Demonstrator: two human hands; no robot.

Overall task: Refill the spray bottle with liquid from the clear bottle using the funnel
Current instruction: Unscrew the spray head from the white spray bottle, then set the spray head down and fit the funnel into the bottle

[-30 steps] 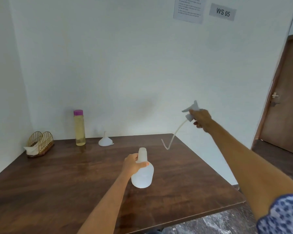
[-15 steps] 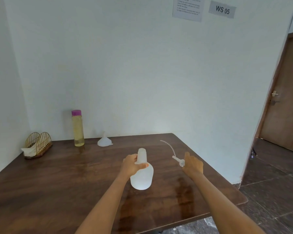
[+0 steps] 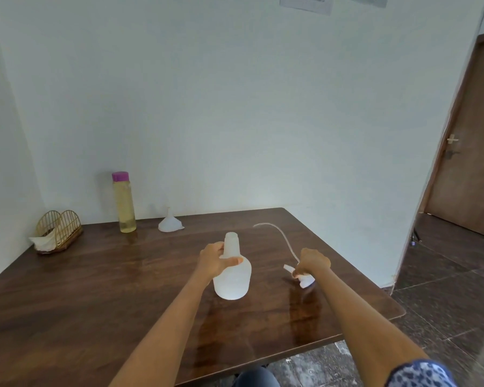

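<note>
1. Dark wooden desk [image 3: 95, 289] set against white walls; I see all items on it.
2. Left hand [image 3: 213, 261]: grip closed around the neck of the uncapped spray bottle [image 3: 232, 277], which stands upright at mid-desk.
3. Right hand [image 3: 313, 263]: grip clenched on the spray head [image 3: 303, 277], pressed to the desk just right of the bottle; its tube [image 3: 280, 237] arches up.
4. Clear bottle [image 3: 123, 203], purple cap, and funnel [image 3: 169, 224], mouth down: at the back, well apart from both hands.

I see a glossy wood table [image 3: 101, 297], a frosted matt plastic spray bottle [image 3: 232, 277], and a wicker basket [image 3: 59, 230].
</note>
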